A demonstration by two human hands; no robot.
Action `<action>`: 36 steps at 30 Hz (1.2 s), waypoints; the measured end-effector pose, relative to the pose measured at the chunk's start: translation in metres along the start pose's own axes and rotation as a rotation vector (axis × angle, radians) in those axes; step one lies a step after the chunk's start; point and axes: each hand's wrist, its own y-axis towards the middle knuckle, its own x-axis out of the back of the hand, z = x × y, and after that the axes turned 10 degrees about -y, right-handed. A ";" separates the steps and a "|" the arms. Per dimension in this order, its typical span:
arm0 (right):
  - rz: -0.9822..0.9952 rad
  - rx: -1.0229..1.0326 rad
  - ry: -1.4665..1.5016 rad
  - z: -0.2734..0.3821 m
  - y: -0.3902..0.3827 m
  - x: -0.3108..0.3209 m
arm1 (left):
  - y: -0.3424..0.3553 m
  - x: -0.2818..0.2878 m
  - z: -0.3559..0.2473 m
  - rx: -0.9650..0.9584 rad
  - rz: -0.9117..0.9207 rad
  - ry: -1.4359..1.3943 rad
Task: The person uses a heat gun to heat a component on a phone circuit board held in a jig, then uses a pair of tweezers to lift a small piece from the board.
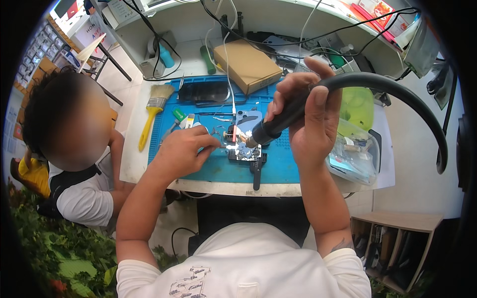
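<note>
My right hand grips a black hot-air wand whose thick black hose arcs off to the right. Its nozzle points down-left at an opened phone clamped on the blue work mat. My left hand rests on the mat just left of the phone, fingers pinched together; a thin tool may be in them, but I cannot tell.
A yellow-handled brush, a dark phone and a cardboard box lie at the back. Clear plastic bags and a green container sit right. Cables cross the bench. Another person sits at the left.
</note>
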 end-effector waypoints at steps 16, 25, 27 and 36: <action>-0.023 -0.048 0.025 -0.023 -0.009 -0.004 | -0.007 -0.003 -0.023 -0.026 -0.024 0.199; -0.023 -0.065 0.033 -0.025 -0.011 -0.002 | -0.008 -0.005 -0.016 0.015 -0.020 0.143; -0.024 -0.068 0.034 -0.025 -0.011 -0.002 | -0.007 -0.006 -0.016 0.042 -0.017 0.121; -0.021 -0.073 0.030 -0.024 -0.011 0.000 | -0.006 -0.007 -0.005 0.014 -0.036 -0.014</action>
